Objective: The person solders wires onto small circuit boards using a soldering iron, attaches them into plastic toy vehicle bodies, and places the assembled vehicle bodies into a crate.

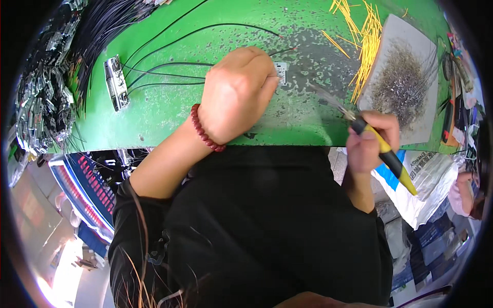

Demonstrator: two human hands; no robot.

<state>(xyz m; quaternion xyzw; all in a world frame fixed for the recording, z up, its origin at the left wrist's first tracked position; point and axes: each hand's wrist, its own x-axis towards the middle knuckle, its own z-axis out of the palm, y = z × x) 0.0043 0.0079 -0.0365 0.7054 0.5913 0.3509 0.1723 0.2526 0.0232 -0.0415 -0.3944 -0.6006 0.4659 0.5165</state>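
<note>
My left hand (237, 97), with a red bead bracelet at the wrist, is closed at the table's near middle. Its fingertips pinch the edge of a small pale board (281, 73); the rest of the board is hidden under the hand. Black wires (174, 64) run from a shiny silver block (116, 83) on the left toward this hand, some passing beneath it. Two wire ends with bared tips lie beyond the knuckles. My right hand (371, 142) grips a yellow-and-black soldering iron (394, 163) like a pen. Its blurred tip points at the board, apart from it.
The green table (303, 123) is worn and speckled. Yellow sleeves or thin sticks (368, 49) lie at the far right beside a grey board (425, 120) heaped with dark residue. Bundled black wires (100, 28) and a pile of silver parts (46, 95) fill the left.
</note>
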